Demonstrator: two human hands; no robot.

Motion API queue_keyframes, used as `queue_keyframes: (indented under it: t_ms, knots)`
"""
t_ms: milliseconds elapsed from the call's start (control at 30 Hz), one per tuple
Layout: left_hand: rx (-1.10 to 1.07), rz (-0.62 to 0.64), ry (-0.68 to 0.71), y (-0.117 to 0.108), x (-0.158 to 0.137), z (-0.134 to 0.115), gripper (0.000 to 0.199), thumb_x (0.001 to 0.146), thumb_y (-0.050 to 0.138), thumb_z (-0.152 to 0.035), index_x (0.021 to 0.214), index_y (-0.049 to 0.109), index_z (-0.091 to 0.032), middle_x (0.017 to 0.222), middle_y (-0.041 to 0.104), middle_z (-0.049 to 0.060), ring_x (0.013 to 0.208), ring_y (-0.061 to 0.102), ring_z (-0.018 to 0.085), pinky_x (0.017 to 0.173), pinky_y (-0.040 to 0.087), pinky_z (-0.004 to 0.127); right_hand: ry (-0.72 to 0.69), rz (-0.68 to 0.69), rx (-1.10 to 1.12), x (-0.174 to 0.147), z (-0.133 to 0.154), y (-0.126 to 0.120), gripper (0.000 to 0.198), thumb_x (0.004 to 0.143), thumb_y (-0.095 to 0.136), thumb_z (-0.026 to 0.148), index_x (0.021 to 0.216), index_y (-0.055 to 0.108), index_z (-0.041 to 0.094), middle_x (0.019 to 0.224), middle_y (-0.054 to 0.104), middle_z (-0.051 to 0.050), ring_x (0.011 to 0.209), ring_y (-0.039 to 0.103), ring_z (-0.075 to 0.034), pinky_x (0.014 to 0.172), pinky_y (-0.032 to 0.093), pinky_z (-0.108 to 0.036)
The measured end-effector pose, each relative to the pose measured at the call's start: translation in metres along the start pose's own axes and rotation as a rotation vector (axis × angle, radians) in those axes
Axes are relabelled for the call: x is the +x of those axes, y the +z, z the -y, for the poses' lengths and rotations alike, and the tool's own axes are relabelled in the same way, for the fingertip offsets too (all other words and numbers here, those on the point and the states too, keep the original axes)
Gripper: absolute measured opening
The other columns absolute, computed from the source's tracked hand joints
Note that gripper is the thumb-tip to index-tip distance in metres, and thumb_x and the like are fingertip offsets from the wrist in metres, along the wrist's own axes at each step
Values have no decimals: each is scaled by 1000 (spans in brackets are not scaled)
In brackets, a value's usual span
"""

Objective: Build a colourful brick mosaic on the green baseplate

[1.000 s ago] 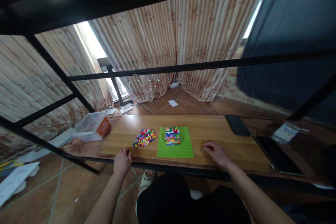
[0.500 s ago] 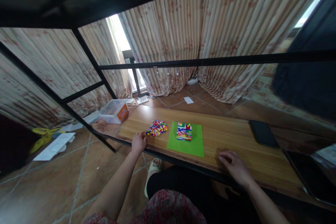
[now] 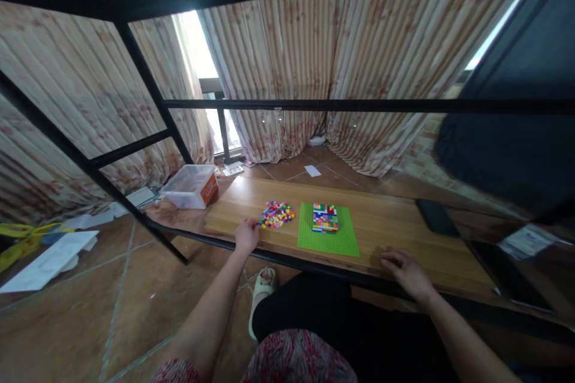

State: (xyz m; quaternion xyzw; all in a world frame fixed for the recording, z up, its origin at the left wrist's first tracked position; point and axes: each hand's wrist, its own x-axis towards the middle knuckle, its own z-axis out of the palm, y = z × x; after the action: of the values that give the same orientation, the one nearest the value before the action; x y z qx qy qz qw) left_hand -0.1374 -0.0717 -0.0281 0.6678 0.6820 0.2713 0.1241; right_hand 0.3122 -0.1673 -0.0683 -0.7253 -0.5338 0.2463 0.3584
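My left hand (image 3: 247,236) rests at the near edge of the wooden board, fingertips beside a pile of small coloured bricks (image 3: 277,215); its fingers are loosely bent and I see nothing held in them. On a green baseplate (image 3: 309,240) stands a low, multicoloured block built of toy bricks (image 3: 325,218), with neither hand touching it. To the right of the baseplate, my right hand (image 3: 408,271) lies on the board, fingers loosely curled, with a gap between thumb and forefinger and nothing visible in it.
A clear plastic box (image 3: 188,187) with an orange label stands left of the board. A dark phone (image 3: 436,217) and a black tablet-like device (image 3: 512,272) lie at the right. A black metal bar (image 3: 278,105) crosses beyond the board, in front of patterned curtains (image 3: 278,54).
The view has shifted slightly, so the board and bricks appear moved. Both hands stay at about the same places on the board. The brick block and the pile look unchanged.
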Motion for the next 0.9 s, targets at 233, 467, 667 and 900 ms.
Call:
queue_keyframes:
  t_ms: [233,467,667,900]
  knots:
    - [-382,167,109,15,-75,-43,17,90,56,-29,95,69,-20,91,75,4,87,70,21,81,56,32,-84,-11,130,-61,85,35,32,84,54,51,94,75,28,102,75,-8,101,68,-30,96,51,-44]
    - [-698,516,185,22,-88,-116,15,87,61,-33,86,71,-21,84,73,2,81,67,18,78,52,28,-242,139,395,-88,151,74,28,96,52,37,110,75,30,101,74,-6,101,68,-25,91,53,-39]
    - [-751,650,181,38,-54,-139,14,84,62,-30,80,69,-20,78,71,1,77,65,16,74,51,26,-112,83,528,-66,134,72,20,90,63,40,99,77,29,93,75,-3,90,69,-22,82,54,-33]
    - [-718,369,220,66,-25,-133,19,88,58,-35,96,69,-21,92,73,5,87,67,20,84,54,32,-29,-50,506,-4,114,75,19,85,66,40,92,75,25,88,75,-2,82,67,-21,78,52,-34]
